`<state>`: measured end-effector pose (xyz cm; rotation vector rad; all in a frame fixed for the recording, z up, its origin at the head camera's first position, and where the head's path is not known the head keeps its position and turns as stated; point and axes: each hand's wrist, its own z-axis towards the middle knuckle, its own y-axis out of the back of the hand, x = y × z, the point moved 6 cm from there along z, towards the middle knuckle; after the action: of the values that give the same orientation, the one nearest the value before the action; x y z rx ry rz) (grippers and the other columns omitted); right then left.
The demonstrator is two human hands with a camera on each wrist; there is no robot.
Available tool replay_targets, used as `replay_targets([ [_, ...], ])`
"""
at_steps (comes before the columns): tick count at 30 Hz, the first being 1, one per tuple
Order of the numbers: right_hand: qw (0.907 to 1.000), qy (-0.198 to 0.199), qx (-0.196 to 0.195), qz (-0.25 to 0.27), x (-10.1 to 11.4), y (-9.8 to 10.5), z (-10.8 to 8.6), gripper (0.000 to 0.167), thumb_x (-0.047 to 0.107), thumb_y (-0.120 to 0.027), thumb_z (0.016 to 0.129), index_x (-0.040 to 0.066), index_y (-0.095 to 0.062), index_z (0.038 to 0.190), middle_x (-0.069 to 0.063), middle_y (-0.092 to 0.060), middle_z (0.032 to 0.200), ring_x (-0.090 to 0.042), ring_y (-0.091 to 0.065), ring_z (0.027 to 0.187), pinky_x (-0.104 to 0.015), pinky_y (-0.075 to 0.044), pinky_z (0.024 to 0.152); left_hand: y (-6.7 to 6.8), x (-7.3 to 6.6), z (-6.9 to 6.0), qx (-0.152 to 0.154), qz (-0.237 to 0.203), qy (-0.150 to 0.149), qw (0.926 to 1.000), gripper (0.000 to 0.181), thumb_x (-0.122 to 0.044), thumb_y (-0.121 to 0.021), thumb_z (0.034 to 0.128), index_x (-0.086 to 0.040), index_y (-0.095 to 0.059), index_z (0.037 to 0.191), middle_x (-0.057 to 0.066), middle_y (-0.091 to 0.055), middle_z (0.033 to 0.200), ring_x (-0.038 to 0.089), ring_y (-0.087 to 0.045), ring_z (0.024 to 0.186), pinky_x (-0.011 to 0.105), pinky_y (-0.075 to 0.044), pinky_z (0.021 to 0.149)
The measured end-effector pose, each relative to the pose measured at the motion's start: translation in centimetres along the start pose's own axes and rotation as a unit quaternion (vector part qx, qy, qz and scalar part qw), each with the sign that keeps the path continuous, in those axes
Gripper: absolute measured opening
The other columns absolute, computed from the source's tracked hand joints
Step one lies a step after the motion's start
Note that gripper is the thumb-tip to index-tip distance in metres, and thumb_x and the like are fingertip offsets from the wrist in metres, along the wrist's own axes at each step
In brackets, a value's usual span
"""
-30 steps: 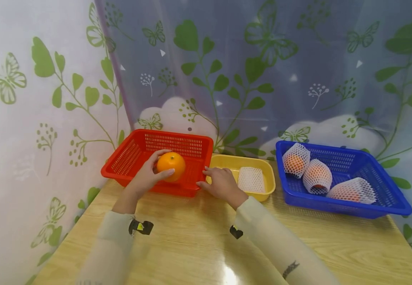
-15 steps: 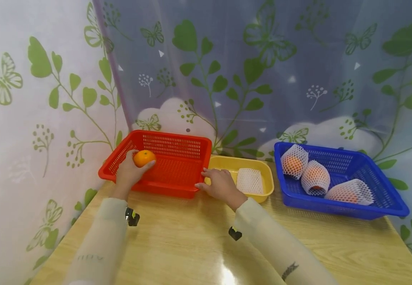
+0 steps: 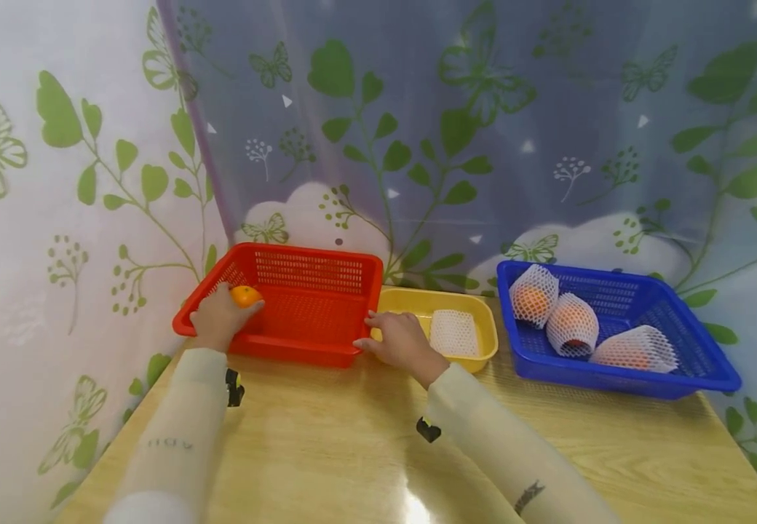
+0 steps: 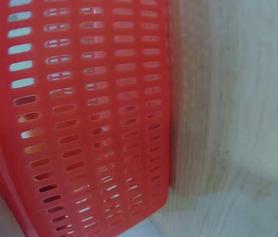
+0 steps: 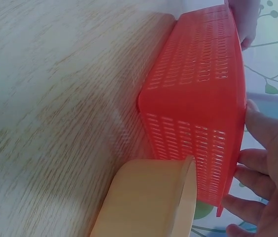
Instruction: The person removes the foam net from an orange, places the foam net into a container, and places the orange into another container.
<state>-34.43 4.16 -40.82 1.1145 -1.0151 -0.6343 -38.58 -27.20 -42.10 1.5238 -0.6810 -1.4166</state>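
Observation:
My left hand (image 3: 218,318) is inside the left end of the red basket (image 3: 313,353), fingers and thumb around an orange (image 3: 245,295). The fruit sits low in the basket, partly hidden by the hand. At the basket's right front corner, my right hand (image 3: 405,340) rests its thumb and fingertips on the rim. The right wrist view gives a closer look at the fingers (image 5: 255,160) touching that rim. In the left wrist view, the basket's slotted wall (image 4: 80,123) fills the left side, with a bit of orange colour behind its slots.
Beside the red basket stands a yellow tray (image 3: 488,331) holding a white foam net (image 3: 453,332). At the right, a blue basket (image 3: 670,382) contains 3 orange-coloured fruits (image 3: 571,320) in white foam nets. A printed curtain (image 3: 483,145) hangs behind the wooden table (image 3: 326,437).
My left hand has carried the orange leftward and down, from the basket's front middle to its left end. The right hand has stayed at the basket's corner. The head view has shifted slightly.

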Motion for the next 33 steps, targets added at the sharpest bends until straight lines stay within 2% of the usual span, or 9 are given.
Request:
replay_targets([
  [3,1.0000,-0.003,0.004,-0.001,-0.1,-0.1,-0.1,0.056,0.046,-0.067,0.089,0.010,-0.061,0.131,-0.003,-0.055,0.137,-0.026,-0.056,0.122,-0.045,-0.038,0.104,-0.3,0.0,-0.1,0.034,0.017,-0.002,0.9993,0.077,-0.044,-0.061,0.0895,-0.004,-0.029,0.148,0.035,-0.050,0.128,0.054,-0.048,0.112,0.068,-0.036,0.091],
  [5,1.0000,-0.005,0.003,-0.001,0.0,0.0,0.0,0.057,0.047,-0.067,0.088,0.010,-0.061,0.132,-0.003,-0.055,0.137,-0.026,-0.056,0.121,-0.045,-0.038,0.104,-0.2,-0.1,-0.1,0.047,0.035,-0.005,0.9983,0.072,-0.041,-0.060,0.0908,-0.005,-0.033,0.146,0.035,-0.051,0.127,0.054,-0.049,0.112,0.068,-0.038,0.092],
  [9,1.0000,-0.006,0.004,-0.002,0.2,0.3,0.0,0.058,0.046,-0.068,0.088,0.010,-0.060,0.132,-0.003,-0.056,0.136,-0.027,-0.056,0.122,-0.045,-0.038,0.104,-0.4,0.0,-0.3,0.049,0.060,0.001,0.9970,0.056,-0.037,-0.063,0.0900,0.001,-0.049,0.129,0.029,-0.061,0.111,0.045,-0.058,0.097,0.061,-0.044,0.085],
  [13,1.0000,-0.004,0.007,-0.004,0.3,0.3,0.0,0.057,0.045,-0.068,0.088,0.009,-0.061,0.132,-0.002,-0.056,0.135,-0.026,-0.057,0.121,-0.045,-0.038,0.104,-0.7,0.2,-0.2,0.055,0.070,0.008,0.9960,0.050,-0.035,-0.064,0.0889,0.003,-0.051,0.119,0.025,-0.064,0.096,0.038,-0.059,0.082,0.054,-0.048,0.075],
  [16,0.9999,-0.007,0.009,-0.006,0.2,0.2,0.0,0.056,0.045,-0.068,0.088,0.010,-0.061,0.132,-0.002,-0.057,0.135,-0.026,-0.057,0.121,-0.045,-0.038,0.104,-0.9,0.3,-0.1,0.067,0.073,0.016,0.9950,0.050,-0.035,-0.063,0.0888,0.003,-0.050,0.119,0.025,-0.061,0.099,0.039,-0.057,0.086,0.056,-0.047,0.078],
  [23,0.9998,-0.016,0.012,0.003,0.1,0.0,-0.1,0.057,0.044,-0.068,0.088,0.010,-0.061,0.132,-0.002,-0.056,0.136,-0.026,-0.056,0.123,-0.045,-0.037,0.105,-1.2,0.2,0.0,0.077,0.082,0.015,0.9935,0.065,-0.037,-0.064,0.0877,0.003,-0.041,0.134,0.035,-0.051,0.125,0.051,-0.050,0.110,0.065,-0.042,0.091],
  [33,0.9998,-0.016,0.010,0.003,0.1,0.1,-0.1,0.057,0.044,-0.068,0.088,0.009,-0.061,0.132,-0.003,-0.055,0.137,-0.026,-0.056,0.122,-0.045,-0.037,0.105,-1.2,0.4,0.0,0.071,0.074,0.007,0.9947,0.064,-0.037,-0.067,0.0869,0.003,-0.044,0.131,0.036,-0.050,0.126,0.053,-0.049,0.111,0.066,-0.042,0.090],
])
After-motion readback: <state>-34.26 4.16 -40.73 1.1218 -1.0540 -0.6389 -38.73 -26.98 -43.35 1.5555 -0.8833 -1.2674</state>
